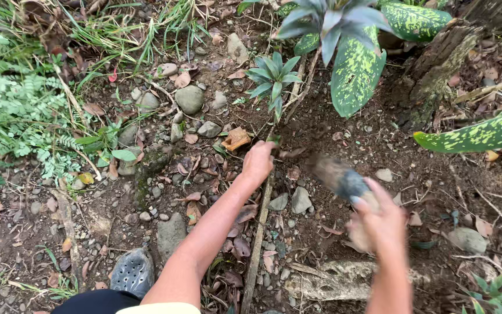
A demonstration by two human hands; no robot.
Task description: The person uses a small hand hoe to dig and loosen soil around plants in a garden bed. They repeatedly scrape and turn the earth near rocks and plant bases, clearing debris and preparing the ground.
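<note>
Seen from above, bare garden ground [117, 215] of brown soil, pebbles and dry leaves. Far left: feathery green fern fronds [13, 110] spreading over the dirt. Lower left: grey perforated rubber clog [133, 271] resting on the soil. Centre: left hand [258, 161] reaching forward, fingers closing around the base of a long thin pale stem [258, 244] lying along the ground, just below a small spiky grey-green young plant [273, 78]. Right of centre: right hand [379, 218] blurring in motion, wrapping tightly around the handle of a dirt-caked, dark-bladed digging tool [338, 176], blade pointing toward the soil beside the left hand. Upper right: large green leaves speckled with yellow [357, 70] hanging beside a rough brown tree stump [440, 64]. Judging by this, digging at the stem's base being under way; next stroke calling for landing the blade near the roots, clear of the left fingers.
</note>
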